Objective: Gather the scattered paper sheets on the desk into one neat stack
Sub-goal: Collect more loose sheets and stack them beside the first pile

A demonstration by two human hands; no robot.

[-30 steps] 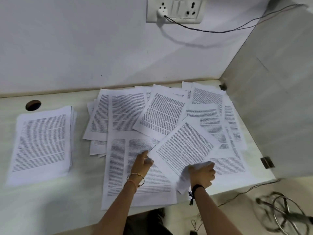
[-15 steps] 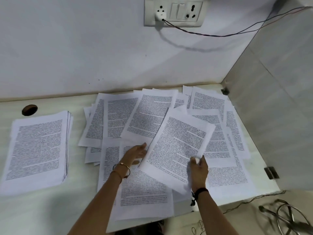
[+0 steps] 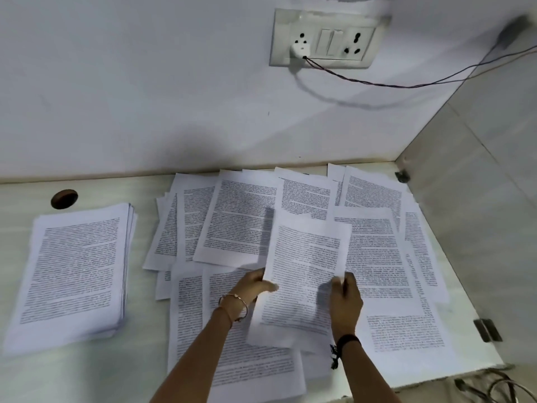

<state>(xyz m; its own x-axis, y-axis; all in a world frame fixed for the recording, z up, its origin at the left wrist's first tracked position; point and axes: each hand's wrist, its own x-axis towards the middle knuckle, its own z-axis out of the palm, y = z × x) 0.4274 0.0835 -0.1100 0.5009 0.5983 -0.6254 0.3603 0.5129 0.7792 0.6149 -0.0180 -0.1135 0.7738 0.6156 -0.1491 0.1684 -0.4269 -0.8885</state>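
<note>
A: Where is the sheet being handled, and how is it held?

B: One printed sheet point(image 3: 305, 271) is raised at a tilt over the near middle of the spread. Its left edge is gripped by the left hand point(image 3: 252, 289), with the thumb laid on its face. Its right edge appears to be pinched by the right hand point(image 3: 345, 301).

A: How is it expected to handle?

B: It is judged light, thin and limp, so sagging is likely if only one corner is taken. Opposite edges are best held, as here. Creasing, and slipping against other smooth sheets, are to be expected.

A: And around it?

B: Scattered sheets point(image 3: 238, 225) are overlapped across the middle and right of the desk point(image 3: 87, 373), up to the far wall. A neat stack point(image 3: 75, 271) is set apart on the left.
</note>
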